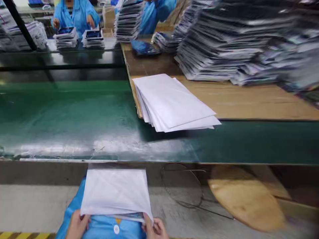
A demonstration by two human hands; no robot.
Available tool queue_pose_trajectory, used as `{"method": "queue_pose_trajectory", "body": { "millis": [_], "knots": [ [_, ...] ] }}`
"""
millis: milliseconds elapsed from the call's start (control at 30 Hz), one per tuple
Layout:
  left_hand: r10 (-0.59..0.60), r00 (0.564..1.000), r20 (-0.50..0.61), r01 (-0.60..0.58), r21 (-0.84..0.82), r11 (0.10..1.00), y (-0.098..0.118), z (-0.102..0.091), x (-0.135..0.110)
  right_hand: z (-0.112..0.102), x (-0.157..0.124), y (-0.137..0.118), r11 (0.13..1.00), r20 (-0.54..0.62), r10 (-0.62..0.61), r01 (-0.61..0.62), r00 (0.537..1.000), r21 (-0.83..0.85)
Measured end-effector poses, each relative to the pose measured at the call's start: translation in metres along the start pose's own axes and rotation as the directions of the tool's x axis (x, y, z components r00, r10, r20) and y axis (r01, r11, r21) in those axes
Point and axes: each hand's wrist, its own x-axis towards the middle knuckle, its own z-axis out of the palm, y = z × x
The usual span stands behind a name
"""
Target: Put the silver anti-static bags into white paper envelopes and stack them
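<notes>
We hold one white envelope [116, 192] low over our lap, below the near edge of the green belt [74, 119]: our left hand [77, 225] pinches its lower left corner, and our right hand [156, 228] is closed on its lower right corner, where the edge of one printed item [131, 217] shows under the flap. Both hands rest above our blue coat [104, 229]. Beyond the belt, one fanned pile of white envelopes [171, 103] lies on the near left corner of the brown bench [249, 99], overhanging the belt. Farther back on that bench stand several tall stacks of printed booklets [224, 43]; the blur prevents an exact count. At the far left, a person in blue [77, 15] works with two short stacks [66, 36].
</notes>
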Motion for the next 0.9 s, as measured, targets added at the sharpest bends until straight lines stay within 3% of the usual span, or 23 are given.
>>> {"method": "queue_pose_trajectory", "body": {
  "millis": [100,200,300,433,533,600,700,767,833,900],
  "knots": [
    [0.021,0.989,-0.144,-0.025,-0.026,0.999,0.007,-0.02,0.003,0.002,0.004,-0.007,0.999,-0.049,-0.029,0.031,0.998,0.041],
    [-0.033,0.974,-0.223,-0.028,-0.263,0.964,0.02,-0.024,0.011,0.002,0.005,-0.017,0.995,0.018,-0.018,0.016,1.0,0.102],
    [-0.091,0.985,-0.147,0.005,-0.505,0.863,0.033,-0.018,0.017,-0.002,0.002,-0.027,0.993,0.109,0.013,-0.026,0.994,0.115],
    [-0.15,0.982,-0.116,0.068,-0.52,0.851,0.038,-0.012,0.016,-0.008,-0.008,-0.035,0.979,0.163,0.057,-0.086,0.985,0.183],
    [-0.182,0.97,-0.16,0.093,-0.446,0.89,0.035,-0.011,0.016,-0.013,-0.018,-0.039,0.9,0.326,0.121,-0.242,0.937,0.362],
    [-0.19,0.968,-0.161,0.096,-0.465,0.88,0.032,-0.008,0.018,-0.019,-0.024,-0.044,0.79,0.476,0.137,-0.386,0.868,0.476],
    [-0.211,0.974,-0.083,0.132,-0.546,0.827,0.028,-0.003,0.015,-0.032,-0.025,-0.055,0.614,0.622,0.123,-0.551,0.774,0.565],
    [-0.199,0.979,0.034,0.186,-0.536,0.824,0.025,-0.009,0.009,-0.039,-0.021,-0.06,0.569,0.609,0.139,-0.567,0.781,0.596],
    [-0.134,0.973,0.19,0.21,-0.473,0.856,0.027,-0.024,0.001,-0.041,-0.013,-0.061,0.652,0.513,0.182,-0.494,0.839,0.575],
    [-0.071,0.939,0.337,0.216,-0.413,0.885,0.035,-0.046,0.001,-0.037,-0.004,-0.057,0.811,0.368,0.208,-0.37,0.906,0.453]
  ]
}}
